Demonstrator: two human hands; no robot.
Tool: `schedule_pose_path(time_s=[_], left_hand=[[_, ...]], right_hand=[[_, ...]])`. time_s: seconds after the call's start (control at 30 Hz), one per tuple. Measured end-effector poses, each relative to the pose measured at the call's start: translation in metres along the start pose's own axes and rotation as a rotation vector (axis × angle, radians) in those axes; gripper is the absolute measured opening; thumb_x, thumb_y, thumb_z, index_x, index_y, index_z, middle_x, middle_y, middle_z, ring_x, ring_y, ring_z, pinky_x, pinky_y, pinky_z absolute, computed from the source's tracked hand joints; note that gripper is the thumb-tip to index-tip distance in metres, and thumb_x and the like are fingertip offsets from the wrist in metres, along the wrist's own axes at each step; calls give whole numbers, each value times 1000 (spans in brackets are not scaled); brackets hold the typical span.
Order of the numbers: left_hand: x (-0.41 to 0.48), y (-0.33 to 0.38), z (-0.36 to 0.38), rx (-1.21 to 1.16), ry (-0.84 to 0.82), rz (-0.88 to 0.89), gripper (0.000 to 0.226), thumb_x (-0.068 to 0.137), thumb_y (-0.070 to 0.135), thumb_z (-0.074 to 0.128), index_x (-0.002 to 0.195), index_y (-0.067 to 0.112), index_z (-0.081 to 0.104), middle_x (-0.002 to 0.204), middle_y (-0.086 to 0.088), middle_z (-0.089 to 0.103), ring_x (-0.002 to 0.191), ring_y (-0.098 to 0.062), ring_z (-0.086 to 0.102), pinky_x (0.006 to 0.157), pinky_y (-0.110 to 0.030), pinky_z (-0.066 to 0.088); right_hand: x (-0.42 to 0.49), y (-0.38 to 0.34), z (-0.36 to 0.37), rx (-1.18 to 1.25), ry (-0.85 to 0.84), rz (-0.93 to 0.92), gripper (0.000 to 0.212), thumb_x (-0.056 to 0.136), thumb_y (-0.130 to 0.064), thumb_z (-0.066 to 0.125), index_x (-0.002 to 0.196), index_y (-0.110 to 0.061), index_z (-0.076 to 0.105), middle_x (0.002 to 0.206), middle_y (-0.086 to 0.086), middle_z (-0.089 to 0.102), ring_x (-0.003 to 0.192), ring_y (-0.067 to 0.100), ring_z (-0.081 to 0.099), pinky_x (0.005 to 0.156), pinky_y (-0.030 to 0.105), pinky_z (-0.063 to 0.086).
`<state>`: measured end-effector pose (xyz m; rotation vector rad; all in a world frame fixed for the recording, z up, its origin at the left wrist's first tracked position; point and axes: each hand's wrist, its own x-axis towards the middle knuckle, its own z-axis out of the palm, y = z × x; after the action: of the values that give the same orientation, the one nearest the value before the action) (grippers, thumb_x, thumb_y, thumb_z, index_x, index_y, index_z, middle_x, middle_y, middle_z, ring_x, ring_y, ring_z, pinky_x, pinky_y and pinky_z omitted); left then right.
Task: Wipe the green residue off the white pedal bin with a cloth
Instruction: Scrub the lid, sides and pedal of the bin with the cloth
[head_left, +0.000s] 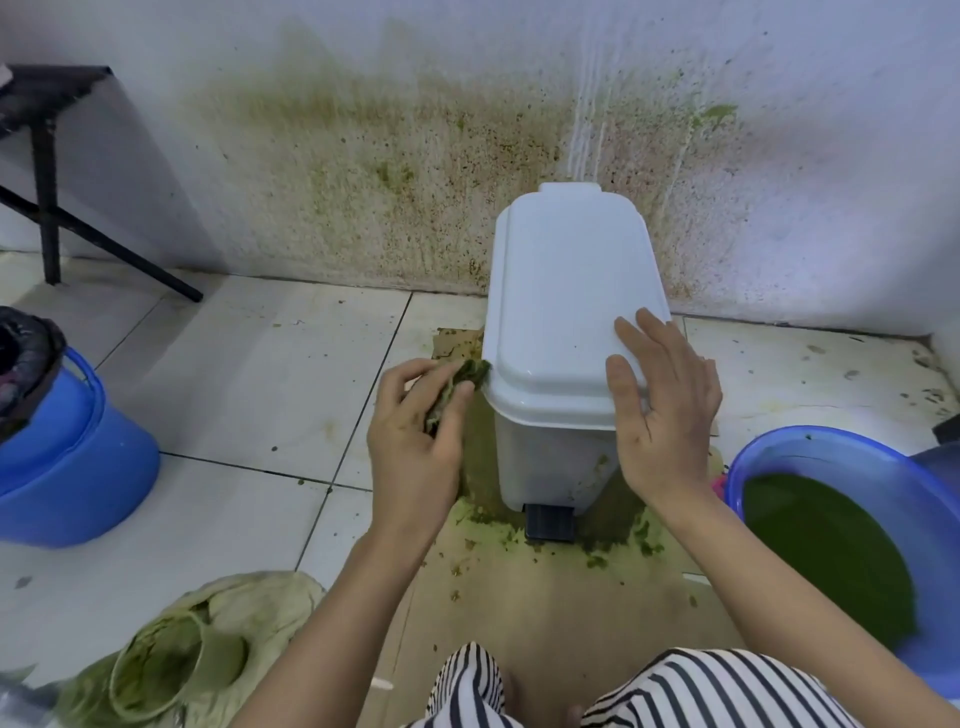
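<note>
Upright white pedal bin (566, 312), green-soiled cloth (457, 387) at its lid edge

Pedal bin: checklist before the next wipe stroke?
1. Cloth gripped in left hand, at the lid's left edge: ok.
2. Right hand flat on the lid: ok.
3. Lid shut: ok.
4. Cloth clean: not ok, stained green.
5. Pedal bin front free of residue: not ok, green smears low on it.
6. Back of bin: cannot tell, hidden.

L hand (415, 431) curled round cloth (462, 382) — R hand (660, 415) flat, palm down, spread.
</note>
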<state>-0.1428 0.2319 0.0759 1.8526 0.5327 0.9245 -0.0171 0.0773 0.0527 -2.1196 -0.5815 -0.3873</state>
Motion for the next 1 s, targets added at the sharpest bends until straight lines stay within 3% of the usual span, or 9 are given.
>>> schedule_pose_path(time_s=[0.1,0.27,0.33,0.4,0.53,0.7,0.77,0.9,1.0], left_hand=[[-15,-7,12,110,-68,165,23,92,10,66,114,14,71,115,4,55,106,-14,58,83,-9,46],[-39,-11,9,228,-266,409,29,91,10,66,119,9,70,121,-6,58,112,-24,58,92,-38,52],[-22,8,11,144,-159,412,29,91,10,66,120,8,70,122,0,57,114,-19,58,95,-36,51],[11,30,23,157,-83,365,32,96,18,62,127,12,66,131,-1,57,124,-21,54,104,-36,45],[61,36,66,577,-424,190,46,103,40,43,144,20,49,157,-4,38,151,-27,21,121,-46,20],[36,26,53,621,-540,395,59,100,47,26,149,17,42,160,-2,31,152,-21,17,123,-34,7],[28,25,47,591,-600,401,57,101,45,27,149,19,40,160,-1,30,151,-18,17,121,-31,5],[47,45,70,639,-693,240,49,106,31,36,152,15,33,163,-3,22,153,-19,7,123,-33,1],[75,74,83,394,-743,-63,51,105,32,41,151,13,36,162,-3,25,153,-19,10,122,-35,6]], right_hand=[[-2,3,0,11,-7,4,52,100,-54,28,137,-28,53,151,-8,42,145,17,29,120,51,6],[-3,4,1,21,-7,-11,53,101,-53,25,138,-26,53,149,-9,42,145,19,31,118,58,12],[-3,4,2,60,-17,-3,51,102,-49,25,141,-26,49,150,-11,38,146,16,28,121,51,10],[-2,6,1,122,-24,11,50,103,-44,25,146,-23,42,155,-7,35,147,13,26,122,33,5],[-7,9,-1,196,-31,41,51,104,-39,25,150,-19,34,159,-5,28,148,8,22,118,18,4],[-6,8,-5,319,-50,109,53,103,-49,22,149,-26,33,157,-14,28,146,0,21,122,49,16],[-7,8,-7,352,-72,142,55,100,-58,19,147,-33,34,156,-19,27,146,-3,20,121,51,16],[1,-6,-18,484,-159,281,41,101,-55,19,136,-49,41,151,-30,28,143,-9,21,124,41,14],[15,-18,-36,507,-231,375,39,106,-42,28,137,-34,50,152,-20,36,140,-6,29,119,25,22]])
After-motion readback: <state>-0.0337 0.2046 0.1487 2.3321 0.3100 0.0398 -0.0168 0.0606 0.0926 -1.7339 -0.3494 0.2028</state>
